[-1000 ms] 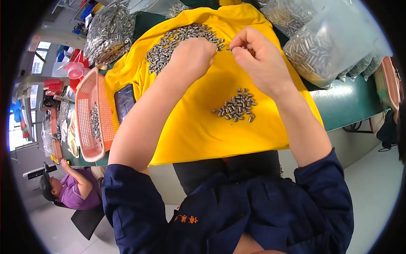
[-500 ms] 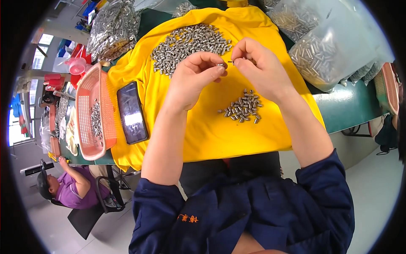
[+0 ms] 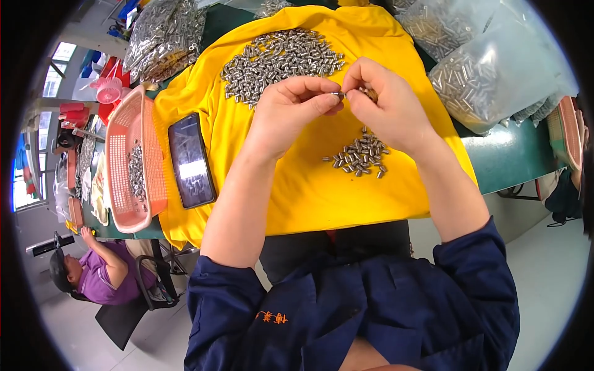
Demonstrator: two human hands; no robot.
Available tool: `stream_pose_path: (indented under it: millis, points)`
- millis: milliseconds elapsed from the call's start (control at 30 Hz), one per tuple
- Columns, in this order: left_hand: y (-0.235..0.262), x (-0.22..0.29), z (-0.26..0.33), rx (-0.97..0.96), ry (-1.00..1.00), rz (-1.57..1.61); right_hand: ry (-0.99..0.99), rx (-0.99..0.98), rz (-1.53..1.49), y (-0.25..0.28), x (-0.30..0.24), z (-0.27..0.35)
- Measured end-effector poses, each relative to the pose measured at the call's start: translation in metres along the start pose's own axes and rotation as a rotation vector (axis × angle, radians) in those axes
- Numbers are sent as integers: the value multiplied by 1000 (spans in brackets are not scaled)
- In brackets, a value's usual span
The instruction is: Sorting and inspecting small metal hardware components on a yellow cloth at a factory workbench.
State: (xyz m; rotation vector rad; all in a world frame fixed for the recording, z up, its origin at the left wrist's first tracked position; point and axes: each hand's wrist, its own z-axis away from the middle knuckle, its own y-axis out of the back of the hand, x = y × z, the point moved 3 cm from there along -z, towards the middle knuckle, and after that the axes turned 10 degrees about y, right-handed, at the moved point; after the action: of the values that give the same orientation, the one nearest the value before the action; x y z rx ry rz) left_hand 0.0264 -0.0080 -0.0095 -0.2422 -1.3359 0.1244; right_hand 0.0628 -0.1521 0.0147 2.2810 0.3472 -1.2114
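Over the yellow cloth [image 3: 322,201], my two hands meet nearly fingertip to fingertip. My left hand [image 3: 288,114] pinches a small silvery metal cylinder [image 3: 338,94] between thumb and forefinger. Opposite it, my right hand [image 3: 393,108] is closed in a pinch at the cylinder's end; what its fingertips hold is too small to make out. Some brass-coloured bits [image 3: 370,94] show within its curled fingers. Beyond my hands spreads a large pile of short metal cylinders [image 3: 272,65]. A smaller pile of similar cylinders [image 3: 359,156] lies nearer me, below my right hand.
A phone [image 3: 190,161] lies at the cloth's left, beside a pink plastic basket [image 3: 117,185] holding small metal parts. Clear bags of metal parts stand at the back left [image 3: 166,40] and right [image 3: 467,86]. Another person [image 3: 108,272] sits at the far left.
My hands have drawn closer together, bringing the cylinder in my left fingers up to my right fingertips. The whole view has shifted slightly.
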Motion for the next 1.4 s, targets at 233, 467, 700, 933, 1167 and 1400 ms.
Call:
stream_pose_path:
  millis: [233, 467, 700, 933, 1167, 1400]
  points:
    - [-4, 4, 1, 135, -38, -203, 66, 8, 239, -6, 0, 2]
    - [-4, 4, 3, 215, -166, -510, 72, -30, 304, -7, 3, 1]
    - [7, 12, -1, 186, -194, -198, -62, 123, 54, 7, 0, 0]
    - [7, 5, 1, 156, -94, -115, -53, 83, -12, 2, 0, 1]
    - [-2, -4, 1, -77, 31, 280, -51, 83, -173, 0, 2, 2]
    - [-2, -5, 1, -74, -11, 229, -51, 49, -184, 0, -4, 2]
